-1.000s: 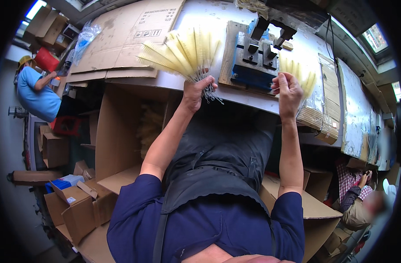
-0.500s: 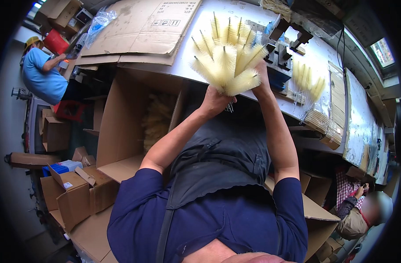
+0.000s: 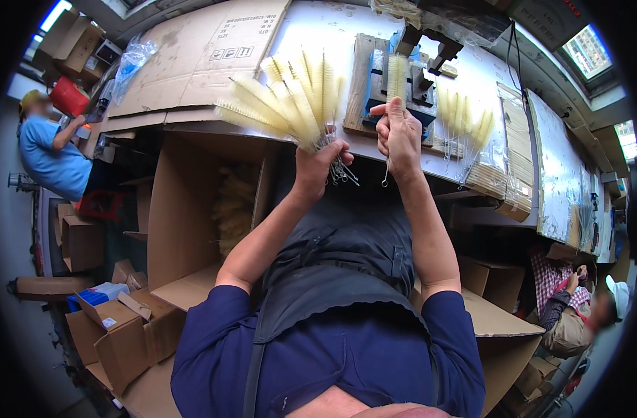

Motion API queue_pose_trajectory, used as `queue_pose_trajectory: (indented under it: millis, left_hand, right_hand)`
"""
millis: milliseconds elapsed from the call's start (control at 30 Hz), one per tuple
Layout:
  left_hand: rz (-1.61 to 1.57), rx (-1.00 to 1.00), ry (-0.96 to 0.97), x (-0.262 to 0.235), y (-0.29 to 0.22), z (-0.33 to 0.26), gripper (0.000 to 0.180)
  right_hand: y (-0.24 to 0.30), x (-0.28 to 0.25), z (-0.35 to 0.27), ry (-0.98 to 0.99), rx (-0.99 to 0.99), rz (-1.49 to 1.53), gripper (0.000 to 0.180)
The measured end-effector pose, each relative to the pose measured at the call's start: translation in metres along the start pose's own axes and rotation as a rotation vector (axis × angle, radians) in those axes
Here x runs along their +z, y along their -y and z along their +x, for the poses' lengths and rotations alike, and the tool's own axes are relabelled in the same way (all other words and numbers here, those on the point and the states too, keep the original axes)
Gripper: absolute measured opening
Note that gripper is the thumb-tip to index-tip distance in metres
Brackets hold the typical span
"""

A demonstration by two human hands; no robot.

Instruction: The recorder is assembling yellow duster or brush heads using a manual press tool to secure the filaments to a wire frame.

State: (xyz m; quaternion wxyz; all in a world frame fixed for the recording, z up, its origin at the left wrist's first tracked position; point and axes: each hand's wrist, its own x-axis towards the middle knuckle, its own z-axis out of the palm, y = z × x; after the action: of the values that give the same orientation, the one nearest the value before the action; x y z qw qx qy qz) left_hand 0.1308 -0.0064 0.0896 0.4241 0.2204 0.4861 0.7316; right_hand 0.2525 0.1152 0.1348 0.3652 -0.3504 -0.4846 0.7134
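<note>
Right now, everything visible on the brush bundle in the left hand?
The brush bundle is a fan of pale yellow bottle-type brushes with bristled heads on twisted wire stems. The left hand grips the stems together; the heads splay up and left over the white workbench edge. Looped wire ends hang below the fist.

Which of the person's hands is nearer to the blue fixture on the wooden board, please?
Right. The right hand, pinching a single brush, is just below the blue fixture; the left hand, gripping a fanned brush bundle, is further left.
</note>
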Motion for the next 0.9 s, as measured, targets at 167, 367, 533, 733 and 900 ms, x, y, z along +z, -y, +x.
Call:
queue_pose_trajectory:
  millis: [167,367,533,733,900]
  left_hand:
    - [-0.016,0.001,-0.047,-0.008,-0.006,0.029,0.026]
    - [-0.016,0.009,-0.046,0.003,-0.007,0.047,0.021]
    - [-0.037,-0.001,-0.065,-0.001,0.0,0.063,0.021]
    - [0.023,0.046,-0.072,-0.02,0.007,0.094,0.026]
    - [-0.125,0.009,-0.137,-0.037,0.014,0.104,0.026]
  right_hand:
    - [0.01,-0.017,0.01,0.0,0.169,0.162,0.051]
    - [0.022,-0.027,0.028,0.049,0.237,0.249,0.047]
    - [0.031,-0.025,0.04,0.065,0.298,0.357,0.063]
    - [0.048,-0.022,0.043,0.085,0.259,0.532,0.077]
    - [0.044,0.002,0.058,0.035,0.24,0.583,0.059]
